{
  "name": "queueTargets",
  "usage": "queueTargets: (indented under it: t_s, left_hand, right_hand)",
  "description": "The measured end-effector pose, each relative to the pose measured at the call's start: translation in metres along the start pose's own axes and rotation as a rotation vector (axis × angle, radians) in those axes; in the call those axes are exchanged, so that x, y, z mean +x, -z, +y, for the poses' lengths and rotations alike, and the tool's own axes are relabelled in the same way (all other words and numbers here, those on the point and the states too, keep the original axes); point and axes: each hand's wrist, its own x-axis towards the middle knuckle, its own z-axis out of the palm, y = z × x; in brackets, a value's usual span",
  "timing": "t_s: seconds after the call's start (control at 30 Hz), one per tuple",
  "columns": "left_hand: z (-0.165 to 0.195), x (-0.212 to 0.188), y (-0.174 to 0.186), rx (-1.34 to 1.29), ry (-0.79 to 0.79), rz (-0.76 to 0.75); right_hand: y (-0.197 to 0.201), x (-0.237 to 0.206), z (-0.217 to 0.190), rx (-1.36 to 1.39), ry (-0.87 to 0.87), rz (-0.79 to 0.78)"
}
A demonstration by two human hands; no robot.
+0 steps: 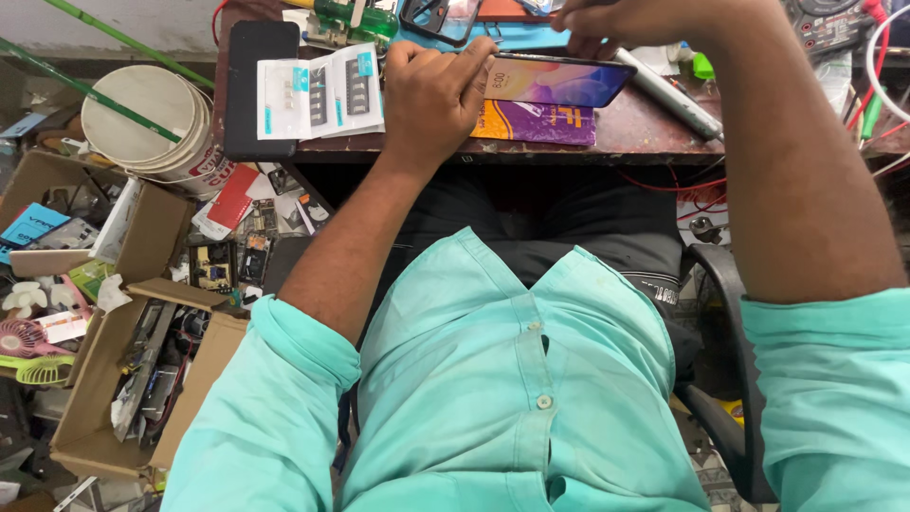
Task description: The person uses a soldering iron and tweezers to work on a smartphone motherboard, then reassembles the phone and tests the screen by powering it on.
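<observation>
A smartphone with a lit, colourful screen is tilted above the dark wooden desk. My left hand grips its left end, fingers curled over the edge. My right hand is at the phone's far edge near the top of the view, fingers pinched there; what it holds I cannot make out. Under the phone lies a purple and orange packet. To the left of my left hand lie white blister packs of small parts.
A grey cylindrical tool lies right of the phone. Red wires hang off the desk edge. A black tablet-like slab sits at the desk's left. On the floor at left are open cardboard boxes of parts and a white bucket.
</observation>
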Motion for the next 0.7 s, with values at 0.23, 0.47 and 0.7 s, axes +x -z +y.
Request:
queueTargets:
  t_s: [0.23, 0.47, 0.7]
  left_hand:
    - [0.001, 0.0, 0.002, 0.016, 0.0, -0.016]
    - [0.007, 0.002, 0.012, -0.026, -0.011, -0.009]
    - [0.009, 0.004, 0.024, -0.09, -0.03, -0.164]
  right_hand:
    - [-0.029, -0.066, 0.002, -0.263, 0.072, 0.314]
    - [-0.067, -0.07, 0.016, -0.31, 0.236, 0.602]
    - [-0.102, -0.087, 0.016, -0.431, 0.448, 0.774]
